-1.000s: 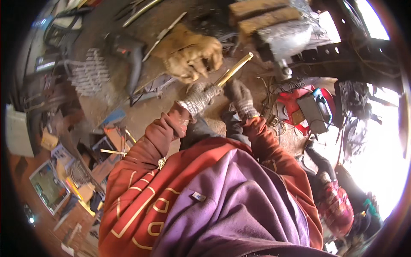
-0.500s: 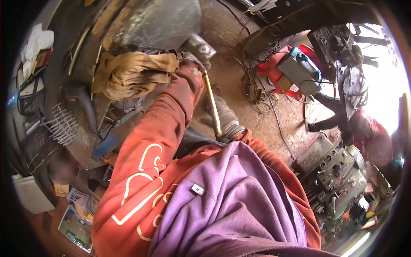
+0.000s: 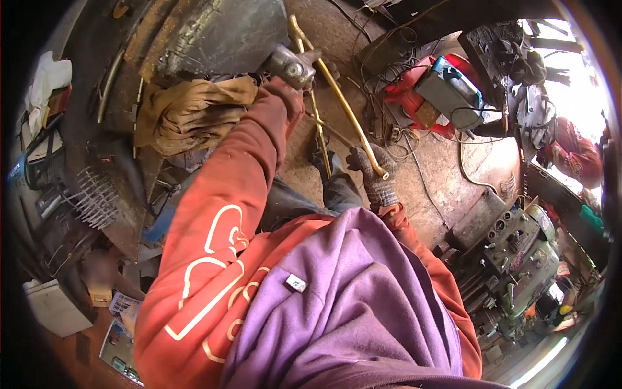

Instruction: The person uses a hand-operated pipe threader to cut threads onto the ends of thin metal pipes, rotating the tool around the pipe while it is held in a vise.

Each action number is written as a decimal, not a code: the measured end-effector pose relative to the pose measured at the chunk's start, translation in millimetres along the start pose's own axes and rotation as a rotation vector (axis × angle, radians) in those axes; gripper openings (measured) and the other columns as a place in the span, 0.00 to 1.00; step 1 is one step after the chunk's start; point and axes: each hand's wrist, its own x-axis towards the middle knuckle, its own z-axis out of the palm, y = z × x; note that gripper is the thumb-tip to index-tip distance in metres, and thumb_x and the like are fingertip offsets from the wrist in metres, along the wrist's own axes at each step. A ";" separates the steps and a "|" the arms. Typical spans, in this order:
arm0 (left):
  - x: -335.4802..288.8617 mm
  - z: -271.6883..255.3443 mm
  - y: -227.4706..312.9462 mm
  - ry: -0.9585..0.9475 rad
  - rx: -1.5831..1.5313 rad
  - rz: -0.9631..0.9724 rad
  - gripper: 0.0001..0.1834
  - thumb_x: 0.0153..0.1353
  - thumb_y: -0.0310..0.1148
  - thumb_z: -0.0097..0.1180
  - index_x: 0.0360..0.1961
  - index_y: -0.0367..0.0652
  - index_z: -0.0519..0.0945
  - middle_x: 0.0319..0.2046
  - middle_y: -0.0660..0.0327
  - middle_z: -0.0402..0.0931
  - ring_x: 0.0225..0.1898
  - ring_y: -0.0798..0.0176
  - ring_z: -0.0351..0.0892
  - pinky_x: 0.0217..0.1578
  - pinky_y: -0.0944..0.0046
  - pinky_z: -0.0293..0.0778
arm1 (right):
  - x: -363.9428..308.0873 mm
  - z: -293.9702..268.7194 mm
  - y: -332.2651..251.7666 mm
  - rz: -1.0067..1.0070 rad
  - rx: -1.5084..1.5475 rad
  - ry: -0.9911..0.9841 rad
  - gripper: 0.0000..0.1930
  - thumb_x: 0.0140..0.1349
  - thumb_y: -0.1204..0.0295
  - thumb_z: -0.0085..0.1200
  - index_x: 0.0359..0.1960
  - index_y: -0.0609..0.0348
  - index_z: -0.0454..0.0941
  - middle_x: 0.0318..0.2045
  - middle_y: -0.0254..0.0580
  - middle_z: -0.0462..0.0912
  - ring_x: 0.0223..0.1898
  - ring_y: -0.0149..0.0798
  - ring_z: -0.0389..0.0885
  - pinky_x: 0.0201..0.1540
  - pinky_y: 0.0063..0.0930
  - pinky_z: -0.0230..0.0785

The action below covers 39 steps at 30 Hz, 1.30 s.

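Brass-coloured and long, a thick metal rod [image 3: 345,107] slants down from beside a heavy grey metal head [image 3: 293,67] and ends across the person's right hand [image 3: 374,176], in a grey knitted glove. Whether those fingers close round it, I cannot tell. The left hand is hidden at the grey head, beyond a rust-red sleeve [image 3: 249,152], so its grip is beyond telling too. A thinner yellowish rod [image 3: 319,126] hangs near the thick one, partly covered by the head. Below, dark trousers [image 3: 340,192] vanish under the purple cloth [image 3: 350,292] on the person's chest.

A crumpled tan cloth [image 3: 194,113] lies left of the sleeve, and farther left, a grey metal grille [image 3: 94,198] rests by something dark and blurred. Brown, scuffed floor [image 3: 447,172] spreads to the right, crossed by cables [image 3: 424,185]. There, a grey box with a blue top [image 3: 450,94] sits against bright red material [image 3: 405,91]. A grey-green machine [image 3: 518,266] crowds the lower right. Behind it, another person in red [image 3: 576,155] is partly hidden, and glare washes out the right edge.
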 end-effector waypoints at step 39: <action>-343.2 -145.8 11.5 0.131 1.020 1.144 0.16 0.69 0.34 0.68 0.52 0.35 0.87 0.43 0.48 0.89 0.41 0.56 0.89 0.45 0.58 0.82 | 66.1 96.7 -206.0 -0.195 -0.003 -0.843 0.19 0.64 0.71 0.70 0.55 0.63 0.85 0.45 0.45 0.90 0.44 0.34 0.87 0.47 0.31 0.81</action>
